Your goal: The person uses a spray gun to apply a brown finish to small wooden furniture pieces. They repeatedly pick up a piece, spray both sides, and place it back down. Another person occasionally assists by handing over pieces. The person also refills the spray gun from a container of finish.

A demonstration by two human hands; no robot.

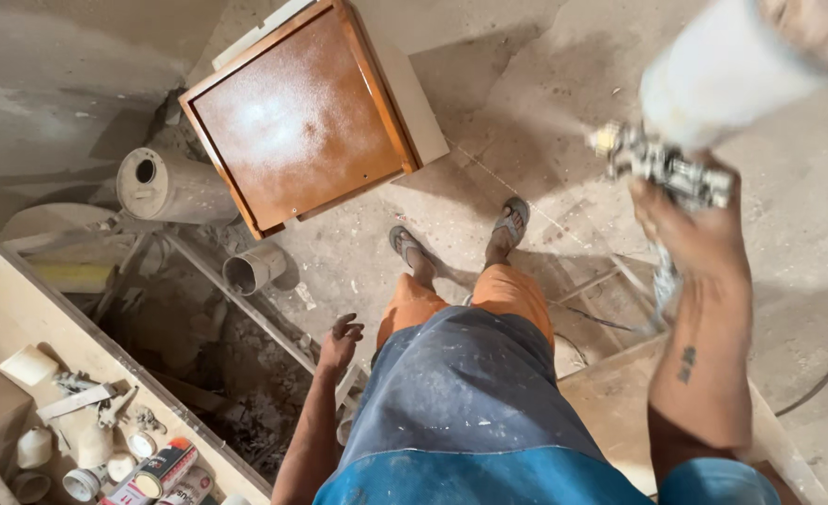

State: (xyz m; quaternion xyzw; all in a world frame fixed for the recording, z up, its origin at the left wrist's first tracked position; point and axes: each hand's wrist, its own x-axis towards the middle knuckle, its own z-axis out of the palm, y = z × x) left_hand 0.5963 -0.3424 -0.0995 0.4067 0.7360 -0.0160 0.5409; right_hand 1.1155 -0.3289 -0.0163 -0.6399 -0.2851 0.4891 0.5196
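Observation:
My right hand is raised at the right and grips a metal spray gun with a white cup on top. Its nozzle points left toward a glossy brown wooden cabinet door panel lying flat on a raised support at the top centre. My left hand hangs loose beside my hip, fingers apart, holding nothing. My feet in sandals stand on the dusty floor just below the panel.
A grey drum and a short pipe lie left of the panel. A wooden shelf at the lower left holds cups, cans and tools. A hose hangs from the gun. Another wooden board sits at the lower right.

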